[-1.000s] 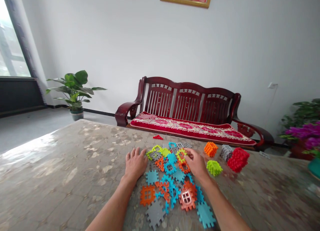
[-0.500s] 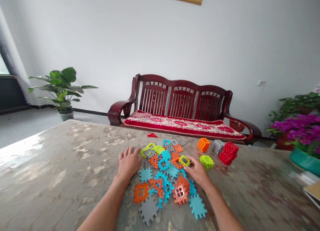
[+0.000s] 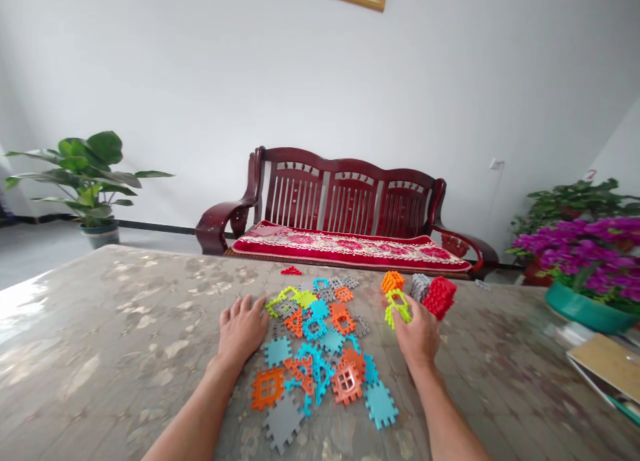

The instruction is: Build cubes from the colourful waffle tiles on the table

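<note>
My right hand [image 3: 419,331] pinches a lime-green square building tile [image 3: 397,298] with an open middle. It is held at the lime-green stack [image 3: 391,316], which it partly hides; whether they touch I cannot tell. My left hand [image 3: 243,328] lies on the table, fingers spread and holding nothing, at the left edge of a loose pile of notched plastic tiles. In the pile are blue tiles [image 3: 331,340], orange tiles [image 3: 267,388], grey tiles [image 3: 284,421] and green tiles [image 3: 305,299].
Beyond my right hand stand an orange stack [image 3: 393,281], a grey stack [image 3: 420,286] and a red stack [image 3: 440,297]. A red triangular piece [image 3: 291,270] lies near the table's far edge. Purple flowers in a teal pot [image 3: 585,308] and a cardboard-coloured box [image 3: 607,362] are at right. Behind is a wooden bench [image 3: 350,194].
My right hand has lifted the lime-green tile from the pile and carried it right to the green stack. My left hand has stayed in place. The view has turned slightly right.
</note>
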{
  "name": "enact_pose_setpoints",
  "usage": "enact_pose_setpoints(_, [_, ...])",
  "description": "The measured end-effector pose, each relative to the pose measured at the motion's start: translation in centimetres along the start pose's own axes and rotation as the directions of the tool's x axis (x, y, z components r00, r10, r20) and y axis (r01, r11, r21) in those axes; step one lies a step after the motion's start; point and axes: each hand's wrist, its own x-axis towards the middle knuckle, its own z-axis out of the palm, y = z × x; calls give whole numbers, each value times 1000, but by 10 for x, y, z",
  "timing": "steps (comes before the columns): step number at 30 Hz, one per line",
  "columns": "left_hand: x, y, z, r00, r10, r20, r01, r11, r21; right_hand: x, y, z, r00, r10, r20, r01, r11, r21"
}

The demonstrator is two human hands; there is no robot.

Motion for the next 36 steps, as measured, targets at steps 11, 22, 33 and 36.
enact_pose_setpoints(11, [2, -2, 4, 1000, 0, -8, 0, 1000, 10, -3, 8, -6, 961, 234, 146, -189, 944, -271])
enact_pose_setpoints(22, [2, -2, 2, 1000, -5, 15, 5, 1000, 0, -8, 20, 1, 994, 87, 72, -74, 982, -175])
enact_pose_setpoints(33, [1, -1, 0, 1000, -13, 25, 14, 1000, -22, -8, 7, 1, 979, -162, -121, 166, 986, 29])
enact_pose_setpoints(36, [1, 0, 1, 999, -23, 27, 24, 999, -45, -16, -13, 7, 942, -325, -80, 334, 924, 186])
